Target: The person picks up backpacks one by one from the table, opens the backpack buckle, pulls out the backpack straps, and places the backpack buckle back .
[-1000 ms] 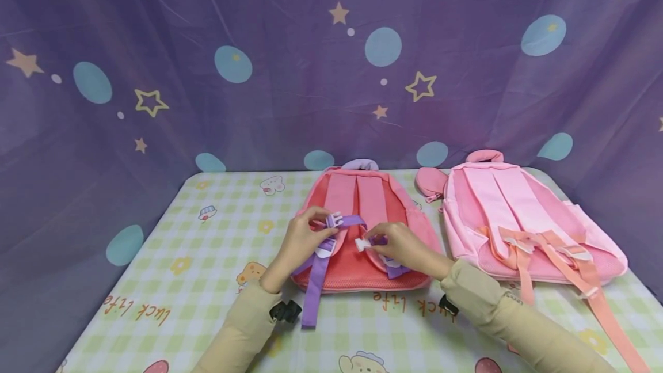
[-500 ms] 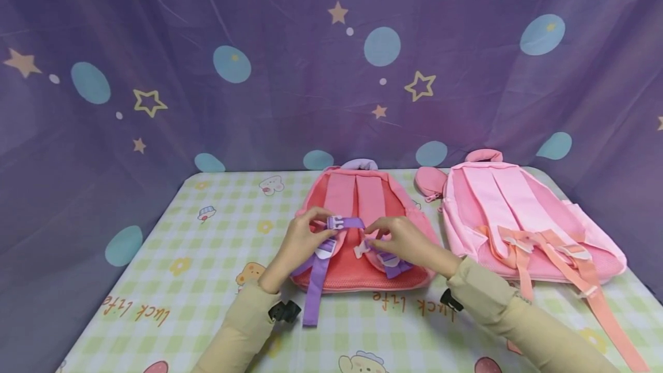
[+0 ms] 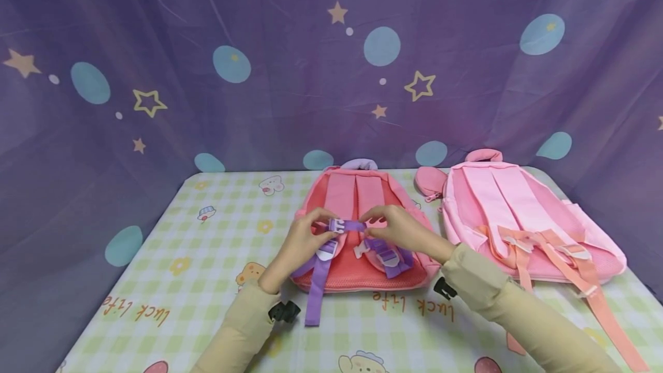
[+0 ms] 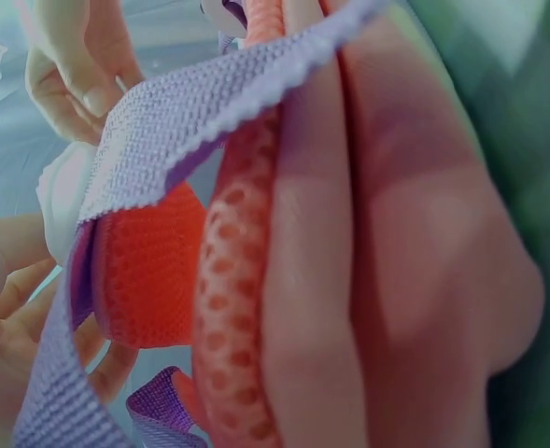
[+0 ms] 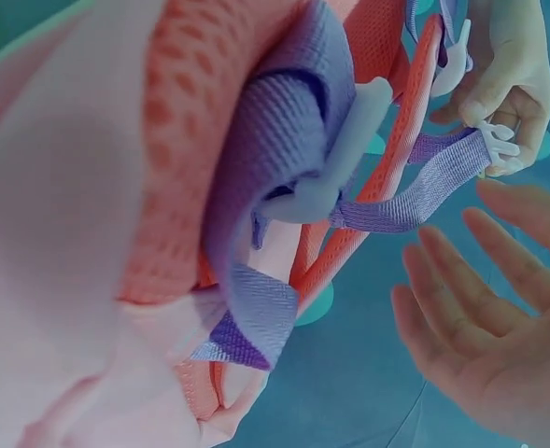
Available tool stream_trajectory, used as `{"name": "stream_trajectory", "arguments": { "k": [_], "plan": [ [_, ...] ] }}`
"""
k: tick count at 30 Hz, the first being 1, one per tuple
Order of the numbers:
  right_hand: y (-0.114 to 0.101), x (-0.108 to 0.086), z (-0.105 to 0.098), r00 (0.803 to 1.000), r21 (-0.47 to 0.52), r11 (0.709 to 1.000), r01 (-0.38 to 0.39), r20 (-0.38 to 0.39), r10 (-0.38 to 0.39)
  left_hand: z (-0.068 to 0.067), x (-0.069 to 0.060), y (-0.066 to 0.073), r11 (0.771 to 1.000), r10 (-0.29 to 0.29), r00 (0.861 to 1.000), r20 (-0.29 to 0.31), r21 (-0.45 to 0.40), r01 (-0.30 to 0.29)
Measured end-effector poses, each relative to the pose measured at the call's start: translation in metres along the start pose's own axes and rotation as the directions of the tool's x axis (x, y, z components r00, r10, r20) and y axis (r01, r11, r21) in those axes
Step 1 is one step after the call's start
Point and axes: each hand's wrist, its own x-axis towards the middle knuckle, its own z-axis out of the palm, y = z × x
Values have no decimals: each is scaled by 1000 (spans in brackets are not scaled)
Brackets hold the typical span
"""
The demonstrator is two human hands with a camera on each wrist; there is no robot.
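A coral-pink backpack (image 3: 357, 276) lies with its shoulder straps up, its purple webbing and white buckles facing me. My left hand (image 3: 305, 238) pinches a white buckle piece (image 3: 338, 226) at the end of a purple strap (image 5: 415, 201). Close to the right part of that strap, my right hand (image 3: 399, 230) has relaxed fingers, seen spread in the right wrist view; whether a fingertip touches the webbing is unclear. Just below the right hand hangs a loose white buckle clip (image 3: 361, 249). A purple strap tail (image 3: 313, 298) hangs over the backpack's near edge.
To the right lies a light pink backpack (image 3: 559, 217) with orange straps (image 3: 606, 315) trailing toward me. A small round pink pouch (image 3: 431, 181) sits between the backpacks. Beneath them is a checked tablecloth (image 3: 223, 240), with a purple curtain (image 3: 290, 114) behind.
My right hand has let go of the white clip, which now hangs lower, and has moved up toward the strap. The left hand has kept its pinch on the buckle piece.
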Motion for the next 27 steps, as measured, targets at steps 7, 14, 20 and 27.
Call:
{"name": "stream_trajectory", "arguments": {
  "k": [7,14,20,27],
  "plan": [
    [-1,9,2,1000,26,999,27,8,-27,1,-1,1,1000,11,1000,19,11,-11],
    [-1,18,3,996,51,999,-15,87,11,2,-1,1,1000,6,1000,25,-7,-6],
    [2,24,4,990,112,992,-60,131,46,3,-1,1,1000,9,1000,28,-28,-8],
    [6,26,6,991,146,987,-62,123,44,5,-2,1,1000,6,1000,27,-10,-5]
  ]
}}
